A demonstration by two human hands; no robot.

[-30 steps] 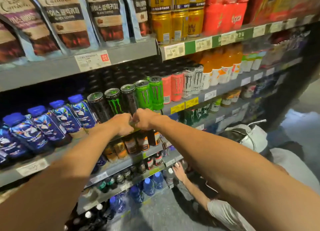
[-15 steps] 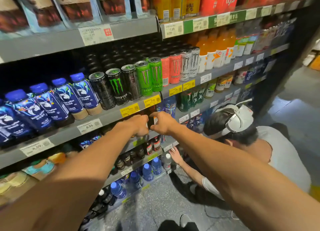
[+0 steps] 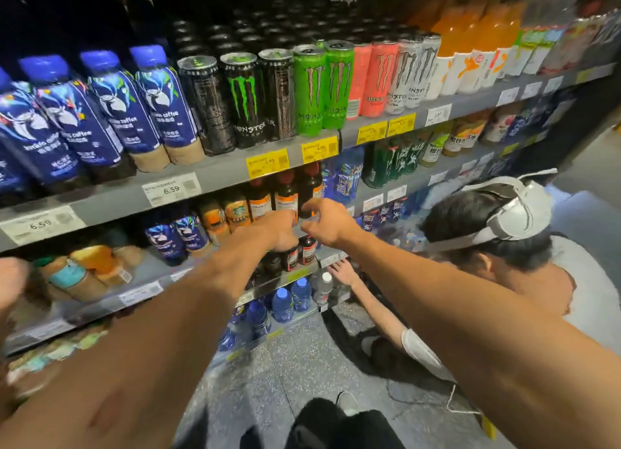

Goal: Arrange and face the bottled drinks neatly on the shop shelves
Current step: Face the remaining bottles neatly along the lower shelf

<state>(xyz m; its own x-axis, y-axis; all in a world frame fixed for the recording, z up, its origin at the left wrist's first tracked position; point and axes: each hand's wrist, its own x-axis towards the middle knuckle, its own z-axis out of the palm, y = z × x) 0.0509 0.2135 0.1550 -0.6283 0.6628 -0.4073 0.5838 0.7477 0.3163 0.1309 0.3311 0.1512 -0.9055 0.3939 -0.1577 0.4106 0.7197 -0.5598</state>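
1. Dark glass bottles w/ orange labels (image 3: 286,196) stand upright on mid shelf, just beyond both hands.
2. Left hand (image 3: 280,230) curled; grip unclear.
3. Right hand (image 3: 327,225) fingers spread, empty, nearer bottles.

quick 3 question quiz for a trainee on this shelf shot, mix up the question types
1. True or false: the left hand and right hand reach toward the dark bottles with orange labels.
2. Which cans sit directly right of the black cans? A) bright green cans B) white cans C) pink cans
3. Fill in: the blue-capped coffee bottles stand ____ of the black cans.

Key: 1 true; 2 A; 3 left
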